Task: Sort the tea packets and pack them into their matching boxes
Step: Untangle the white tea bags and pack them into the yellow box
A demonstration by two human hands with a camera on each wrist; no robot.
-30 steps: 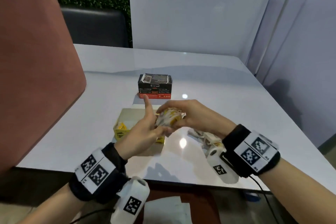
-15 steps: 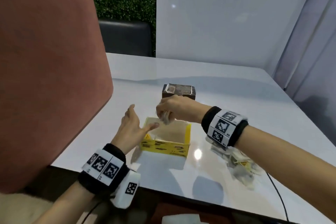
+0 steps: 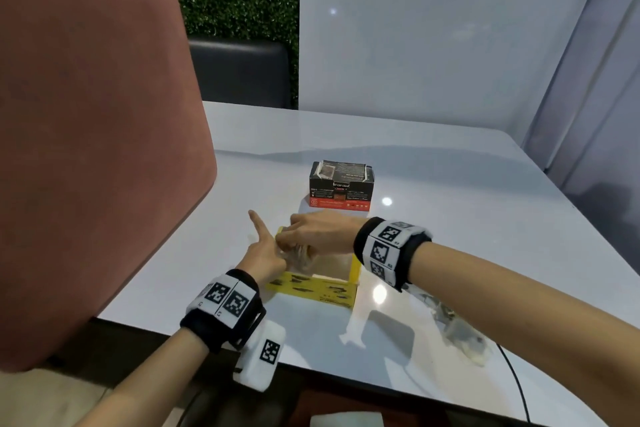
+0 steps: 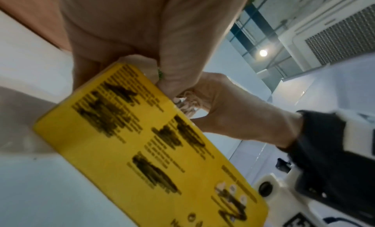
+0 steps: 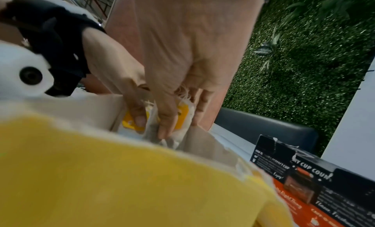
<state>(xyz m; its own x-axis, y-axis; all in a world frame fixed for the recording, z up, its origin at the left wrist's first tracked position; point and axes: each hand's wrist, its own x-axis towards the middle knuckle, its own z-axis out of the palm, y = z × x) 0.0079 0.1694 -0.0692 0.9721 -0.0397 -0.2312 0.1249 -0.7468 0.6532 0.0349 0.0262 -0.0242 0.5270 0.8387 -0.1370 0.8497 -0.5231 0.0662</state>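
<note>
An open yellow tea box [image 3: 311,289] stands on the white table [image 3: 450,211] near its front edge. My right hand [image 3: 311,236] grips a small bunch of tea packets [image 3: 302,259] and holds them down inside the box; yellow tags show on the tea packets [image 5: 183,118] between the fingers [image 5: 167,121]. My left hand [image 3: 269,243] holds the box's left wall, thumb inside, index finger straight up. The left wrist view shows the yellow tea box [image 4: 142,150] with that thumb over its top corner. A black and red tea box [image 3: 341,189] stands just behind.
Several loose tea packets [image 3: 460,336] lie on the table to the right, partly under my right forearm. A large reddish panel [image 3: 86,132] fills the left side. A dark chair back [image 3: 242,73] stands beyond the table's far edge.
My right hand has sunk lower into the yellow box with the packets. My left hand has closed in on the box's left wall. The camera has turned a little to the left.
</note>
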